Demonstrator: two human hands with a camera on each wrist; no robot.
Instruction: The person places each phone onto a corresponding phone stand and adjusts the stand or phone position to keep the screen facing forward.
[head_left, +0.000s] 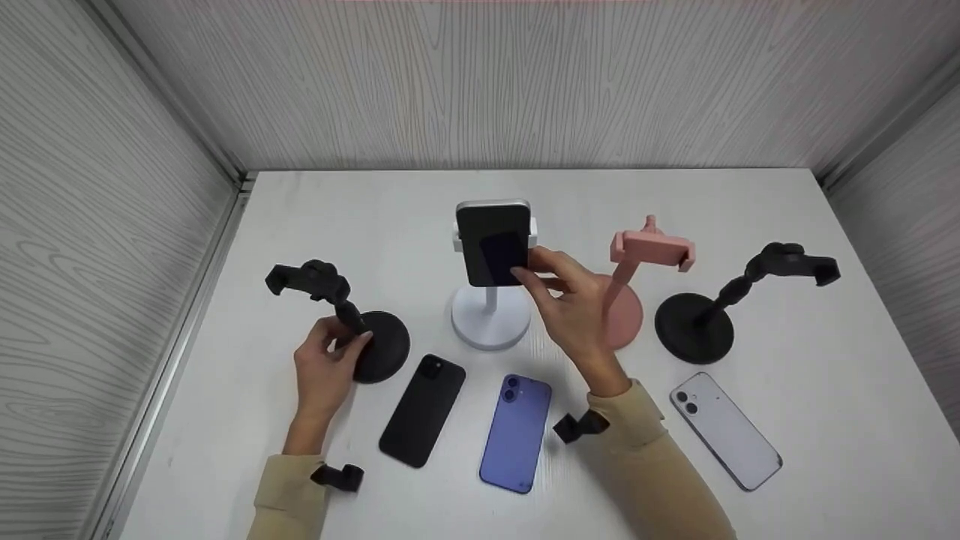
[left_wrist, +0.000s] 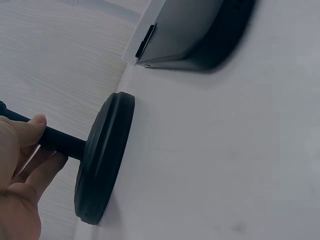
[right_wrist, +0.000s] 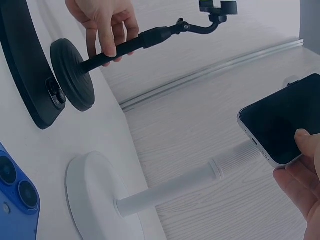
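My left hand [head_left: 324,367] pinches the post of a black phone stand [head_left: 382,346], just above its round base, which rests on the table. In the left wrist view the thumb and fingers close around that post [left_wrist: 62,142]. My right hand [head_left: 574,307] pinches the lower right edge of a phone [head_left: 491,244] with a dark screen and silver frame. This phone sits in the clamp of a white phone stand [head_left: 491,319]. From the right wrist view, the thumb lies on the screen [right_wrist: 280,120] and the fingers are behind the phone.
Face down on the table lie a black phone [head_left: 422,411], a blue phone [head_left: 516,435] and a white phone [head_left: 726,431]. Right of my right hand stand a pink phone stand [head_left: 652,247] and another black stand [head_left: 694,328], their clamps holding nothing. Panel walls [head_left: 480,82] enclose the table.
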